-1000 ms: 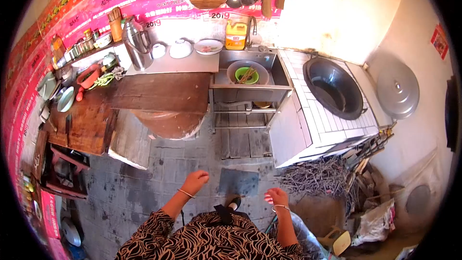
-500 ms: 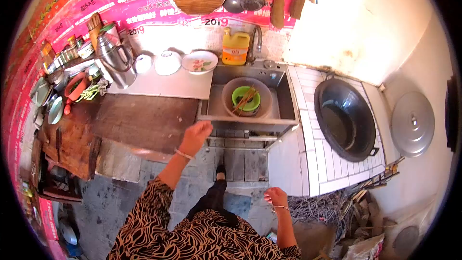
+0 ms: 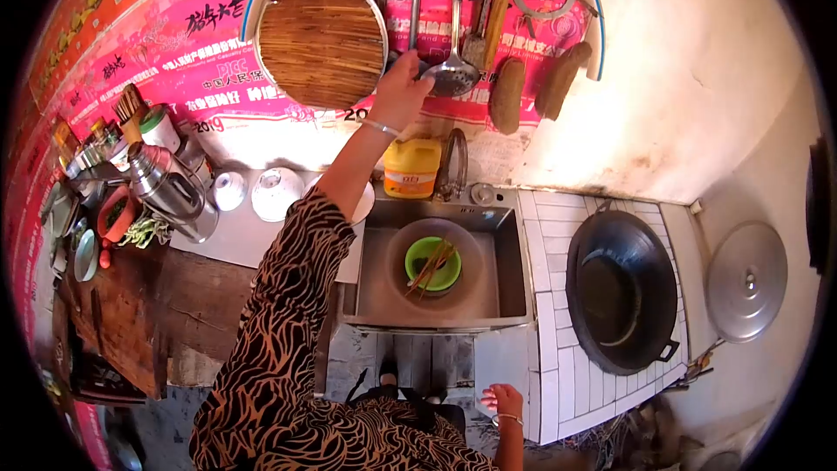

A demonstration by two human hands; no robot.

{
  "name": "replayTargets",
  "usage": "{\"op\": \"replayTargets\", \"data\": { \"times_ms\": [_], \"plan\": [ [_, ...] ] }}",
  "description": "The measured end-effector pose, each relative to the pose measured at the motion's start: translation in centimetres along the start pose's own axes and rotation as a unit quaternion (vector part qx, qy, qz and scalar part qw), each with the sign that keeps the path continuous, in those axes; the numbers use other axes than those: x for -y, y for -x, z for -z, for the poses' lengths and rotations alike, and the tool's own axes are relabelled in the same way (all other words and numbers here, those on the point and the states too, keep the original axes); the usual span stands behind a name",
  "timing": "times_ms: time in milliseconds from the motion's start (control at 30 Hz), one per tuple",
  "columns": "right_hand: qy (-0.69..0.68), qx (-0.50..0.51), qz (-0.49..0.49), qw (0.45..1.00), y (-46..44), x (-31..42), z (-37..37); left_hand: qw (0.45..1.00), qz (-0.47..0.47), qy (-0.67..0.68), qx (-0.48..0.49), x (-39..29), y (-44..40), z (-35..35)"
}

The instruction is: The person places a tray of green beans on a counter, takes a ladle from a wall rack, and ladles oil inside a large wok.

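Note:
My left hand (image 3: 403,94) is raised to the rack of utensils on the wall, with thumb and forefinger apart. It is right by the ladle (image 3: 418,10), whose bowl is mostly hidden behind it, and just left of the skimmer (image 3: 453,77). Whether the fingers touch the ladle is unclear. Low in front of the counter hangs my right hand (image 3: 502,400), empty, its fingers loosely bent and apart. Left of the raised hand hangs a round mat of brown stalks (image 3: 321,42). Beneath it is the sink (image 3: 506,296), where a green bowl (image 3: 449,276) with chopsticks (image 3: 431,269) sits inside a larger basin (image 3: 471,249).
A yellow jug (image 3: 411,167) stands behind the sink, beside the faucet (image 3: 456,157). At right, a black wok (image 3: 621,292) is set into the tiled stove (image 3: 549,384); a metal lid (image 3: 748,283) leans on the wall. A thermos (image 3: 170,192) and white bowls (image 3: 277,194) are at left.
My left hand has risen from in front of the counter to the hanging utensils. The view has tilted up and moved closer to the sink. My right hand stays low and empty.

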State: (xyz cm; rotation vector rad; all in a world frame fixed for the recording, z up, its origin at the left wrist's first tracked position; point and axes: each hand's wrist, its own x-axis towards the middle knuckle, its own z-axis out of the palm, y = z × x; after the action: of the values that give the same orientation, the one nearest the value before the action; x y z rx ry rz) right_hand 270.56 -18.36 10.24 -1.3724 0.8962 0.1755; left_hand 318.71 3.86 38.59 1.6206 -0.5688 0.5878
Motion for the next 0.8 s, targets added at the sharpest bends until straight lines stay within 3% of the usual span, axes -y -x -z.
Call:
{"op": "replayTargets", "data": {
  "times_ms": [233, 367, 500, 600, 700, 800],
  "plan": [
    [-0.005, -0.005, -0.01, 1.0, -4.0, 2.9, 2.7, 0.948, 0.02, -0.303, -0.089, 1.5, -7.6, -2.7],
    [0.008, -0.011, 0.0, 1.0, -5.8, 6.7, 4.3, 0.926, 0.126, -0.339, -0.109, 2.3, -9.0, -3.9],
    [0.013, -0.01, 0.003, 1.0, -8.1, 8.8, 5.2, 0.91, 0.139, -0.356, -0.163, 3.0, -10.8, -4.4],
    [0.021, -0.014, -0.014, 1.0, -9.3, 9.2, 5.8, 0.944, 0.02, -0.267, -0.191, 5.8, -11.6, -4.7],
    [0.021, -0.013, -0.024, 0.999, -10.0, 9.0, 6.1, 0.979, 0.102, -0.021, -0.174, 6.4, -12.0, -4.6],
    [0.002, 0.002, -0.032, 0.999, -10.1, 9.0, 6.0, 0.953, 0.118, 0.226, -0.161, 2.3, -11.3, -4.5]
  ]
}}
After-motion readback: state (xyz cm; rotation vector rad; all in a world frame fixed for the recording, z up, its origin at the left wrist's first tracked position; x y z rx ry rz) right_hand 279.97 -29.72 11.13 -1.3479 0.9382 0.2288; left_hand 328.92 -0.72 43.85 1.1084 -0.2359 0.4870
